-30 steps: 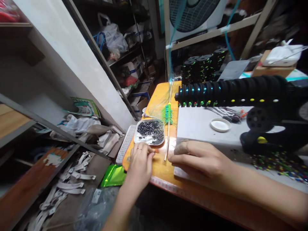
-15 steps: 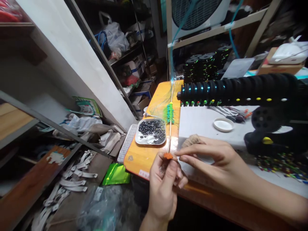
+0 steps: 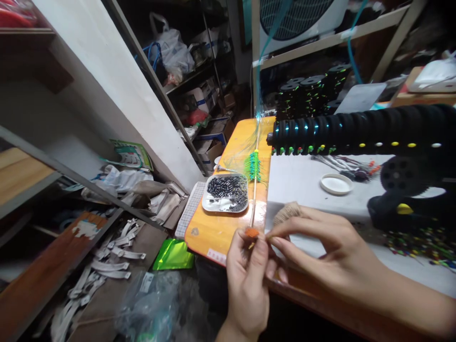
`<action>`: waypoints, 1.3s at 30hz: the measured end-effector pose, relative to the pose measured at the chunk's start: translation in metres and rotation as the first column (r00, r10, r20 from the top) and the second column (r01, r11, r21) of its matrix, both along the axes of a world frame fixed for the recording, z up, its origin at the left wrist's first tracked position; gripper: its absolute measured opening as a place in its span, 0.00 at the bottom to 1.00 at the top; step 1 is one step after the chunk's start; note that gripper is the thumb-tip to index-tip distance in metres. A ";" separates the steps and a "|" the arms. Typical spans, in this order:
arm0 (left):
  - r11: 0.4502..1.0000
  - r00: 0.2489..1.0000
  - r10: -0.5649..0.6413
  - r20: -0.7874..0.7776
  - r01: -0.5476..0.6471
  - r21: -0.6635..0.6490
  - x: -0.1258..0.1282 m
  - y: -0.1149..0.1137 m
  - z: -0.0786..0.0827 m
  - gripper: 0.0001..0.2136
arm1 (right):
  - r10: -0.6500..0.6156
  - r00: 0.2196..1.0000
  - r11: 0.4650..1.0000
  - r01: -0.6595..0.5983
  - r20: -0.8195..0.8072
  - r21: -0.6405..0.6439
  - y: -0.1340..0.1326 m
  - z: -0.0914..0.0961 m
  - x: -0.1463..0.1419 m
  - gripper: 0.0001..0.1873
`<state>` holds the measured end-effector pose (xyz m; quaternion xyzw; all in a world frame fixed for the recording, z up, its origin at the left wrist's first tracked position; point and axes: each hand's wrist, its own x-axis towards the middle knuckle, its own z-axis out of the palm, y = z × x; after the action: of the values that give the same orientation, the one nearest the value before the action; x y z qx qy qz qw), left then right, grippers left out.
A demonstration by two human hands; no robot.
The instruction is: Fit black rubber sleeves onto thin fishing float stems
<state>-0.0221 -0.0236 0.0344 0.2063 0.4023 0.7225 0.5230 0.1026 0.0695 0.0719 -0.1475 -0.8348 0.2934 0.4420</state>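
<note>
My left hand is closed near the table's front edge, thumb and fingers pinched round a small orange tufted piece. Close by on the right, my right hand pinches with thumb and forefinger at the left fingertips. Whatever lies in that pinch is too small to make out. A tan wrap covers one right finger. Just beyond the orange piece, a thin pale stick runs away from me, carrying green and blue bristles. Left of the stick stands a white tray of small black tube-like pieces.
Over the table's right side stretches a ribbed black cylinder with coloured dots. Beneath it lie a white round lid and several small coloured pieces. Blue strands hang behind the stick. Shelves stand at the back left.
The view has shifted slightly, so most things sit a little further right. Both hands stay together at the orange piece, and the right fingertips have moved slightly against the left.
</note>
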 end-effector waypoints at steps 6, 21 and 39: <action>0.998 0.988 0.002 0.154 -0.011 0.058 -0.010 -0.008 0.003 0.10 | 0.090 0.996 0.992 -0.092 0.026 0.087 0.008 -0.004 0.003 0.10; 0.995 0.981 0.097 0.167 -0.094 -0.024 -0.013 -0.010 0.004 0.15 | 0.120 0.988 0.991 -0.125 0.101 0.046 -0.005 0.000 0.002 0.09; 0.969 0.961 0.212 -0.175 -0.184 0.167 -0.003 -0.011 -0.011 0.09 | 0.028 0.998 0.999 -0.027 0.048 -0.026 -0.008 0.008 0.000 0.09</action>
<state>-0.0247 -0.0345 0.0237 0.2719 0.4142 0.7762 0.3900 0.1030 0.0618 0.0803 -0.1486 -0.8433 0.3065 0.4157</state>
